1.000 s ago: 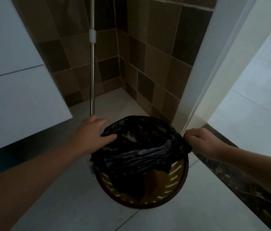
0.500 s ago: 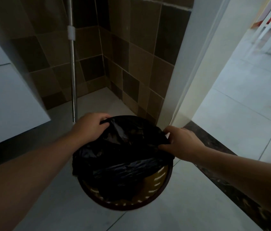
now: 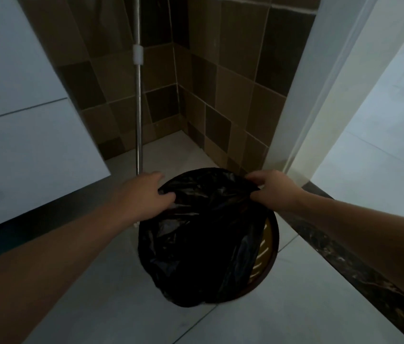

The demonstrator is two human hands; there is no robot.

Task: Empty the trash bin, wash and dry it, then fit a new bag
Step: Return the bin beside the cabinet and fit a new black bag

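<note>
Over round brown slotted plastic bin: left hand, right hand gripping crinkled black plastic bag; emptying step; next, lift out.

From my feed the bag dead centre is glossy black, and the bin peeking out lower right is mustard yellow with pale slots and a dark brown rim. Wall tiles up top are a brown and tan checker. Floor is pale grey, pole silver with a white clip.

Hands gathered black bag, apparently covering bin.
</note>
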